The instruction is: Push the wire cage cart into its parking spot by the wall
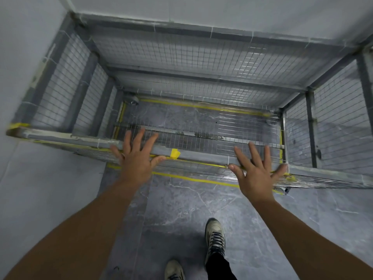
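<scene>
The wire cage cart (201,156) is a tall grey metal frame with mesh walls, seen from above, and nothing lies inside it. Its far side stands against the pale back wall (222,13) and its left side runs along the left wall (24,47). My left hand (137,156) lies flat on the cart's near top rail, fingers spread, thumb under the rail's edge. My right hand (256,170) rests the same way further right on that rail, fingers apart. Neither hand is closed around the rail.
Yellow tape lines (193,179) mark a rectangle on the dark marbled floor, visible through the mesh bottom and just in front of the cart. A small yellow tape piece (175,153) sticks on the rail. My two shoes (215,239) stand on the floor behind the cart.
</scene>
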A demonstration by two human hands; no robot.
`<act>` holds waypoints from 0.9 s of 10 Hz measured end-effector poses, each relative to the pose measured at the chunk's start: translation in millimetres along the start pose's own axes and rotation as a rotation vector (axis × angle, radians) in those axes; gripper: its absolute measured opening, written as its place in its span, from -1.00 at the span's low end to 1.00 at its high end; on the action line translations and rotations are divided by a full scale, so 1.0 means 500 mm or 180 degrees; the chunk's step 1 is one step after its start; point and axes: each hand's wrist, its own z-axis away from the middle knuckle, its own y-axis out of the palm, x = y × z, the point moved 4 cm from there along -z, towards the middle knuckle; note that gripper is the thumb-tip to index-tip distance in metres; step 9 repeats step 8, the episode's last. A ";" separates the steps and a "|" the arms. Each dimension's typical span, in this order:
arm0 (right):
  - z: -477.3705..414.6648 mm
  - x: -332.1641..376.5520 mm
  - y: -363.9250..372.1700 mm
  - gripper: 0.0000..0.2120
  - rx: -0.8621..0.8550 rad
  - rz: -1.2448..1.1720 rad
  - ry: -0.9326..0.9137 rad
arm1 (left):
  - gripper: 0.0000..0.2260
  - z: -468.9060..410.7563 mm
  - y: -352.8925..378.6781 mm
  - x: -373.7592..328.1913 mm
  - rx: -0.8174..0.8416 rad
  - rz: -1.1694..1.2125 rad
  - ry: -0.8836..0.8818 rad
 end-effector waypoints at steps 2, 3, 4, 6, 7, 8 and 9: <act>-0.001 0.002 -0.005 -0.47 0.0132 0.0023 0.0024 | -0.31 -0.001 -0.013 -0.005 0.0286 -0.0094 -0.0116; -0.005 0.001 -0.009 -0.47 0.0290 0.0039 0.0088 | -0.29 -0.001 -0.018 -0.010 0.0494 -0.0156 -0.0151; -0.005 0.004 -0.014 -0.47 0.0584 0.0168 0.0158 | -0.27 0.003 -0.026 -0.014 0.0658 -0.0305 -0.0180; -0.005 0.002 -0.042 -0.42 0.1173 0.0403 0.0147 | -0.27 0.029 -0.039 -0.064 0.0764 -0.0208 -0.0194; 0.000 -0.003 -0.066 -0.39 0.1367 0.0440 0.0075 | -0.28 0.047 -0.054 -0.108 0.0841 -0.0113 -0.0255; -0.007 0.000 -0.096 -0.39 0.1409 0.0454 -0.0104 | -0.31 0.053 -0.088 -0.154 0.0637 0.0017 -0.0229; -0.007 0.000 -0.096 -0.39 0.1409 0.0454 -0.0104 | -0.31 0.053 -0.088 -0.154 0.0637 0.0017 -0.0229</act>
